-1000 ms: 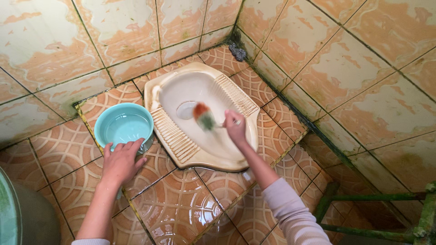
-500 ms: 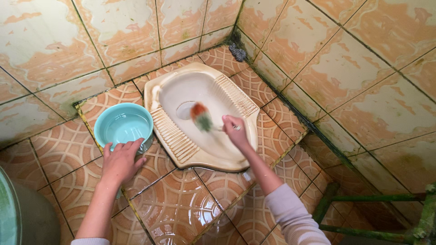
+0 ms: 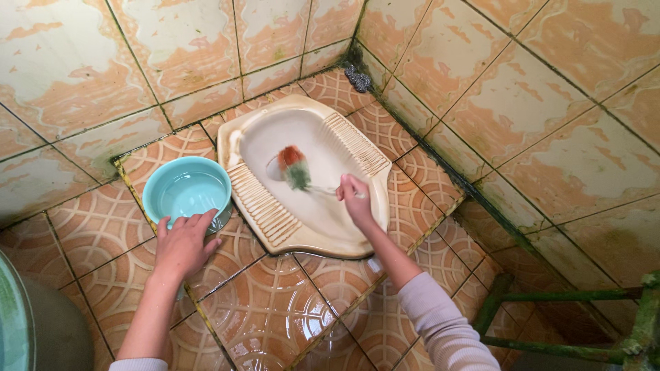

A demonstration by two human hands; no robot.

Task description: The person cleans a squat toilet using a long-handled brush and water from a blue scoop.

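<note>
The right hand [image 3: 355, 196] is clenched around the handle of a toilet brush [image 3: 295, 168], so its grip is grasping the brush. The brush head, red and green bristled and slightly blurred, lies inside the bowl of the cream squat toilet [image 3: 302, 237], just beside the drain opening [image 3: 275, 166]. Compared with the frame half a second earlier, the brush head has shifted up and to the left, toward the drain, and the right hand has followed it slightly in the same direction. The left hand [image 3: 183, 245] is unchanged in position: it rests palm down, fingers extended, on the near rim of the turquoise basin [image 3: 186, 192], touching it without closing around it, so its grip is released. The basin stands on the patterned orange floor tiles [image 3: 268, 309], just beside the left edge of the squat toilet. A green metal frame [image 3: 570, 323] stands at the lower right, well apart from both hands.
</note>
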